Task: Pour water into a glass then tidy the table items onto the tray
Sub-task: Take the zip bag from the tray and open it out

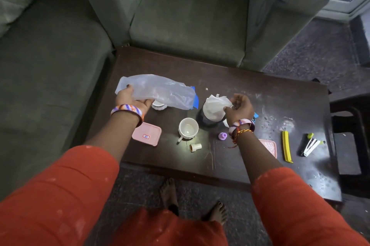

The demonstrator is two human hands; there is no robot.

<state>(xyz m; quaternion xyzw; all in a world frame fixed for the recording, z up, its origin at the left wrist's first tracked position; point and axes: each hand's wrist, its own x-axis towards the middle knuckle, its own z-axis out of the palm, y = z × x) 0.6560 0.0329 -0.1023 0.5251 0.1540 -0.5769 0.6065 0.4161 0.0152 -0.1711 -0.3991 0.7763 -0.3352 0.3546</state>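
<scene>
A white cup (188, 128) stands near the table's (250, 89) front edge, beside a pink tray (146, 134). The left hand (131, 98) grips a clear plastic bag (158, 91); the right hand (239, 108) pinches white tissue (215, 106) over a dark container (206, 120).

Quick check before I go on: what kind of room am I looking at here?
Most likely a home living room. A green sofa wraps round the far and left sides of a low dark coffee table, which holds household bits such as a white cup, and the person stands barefoot on a carpeted floor.
</scene>
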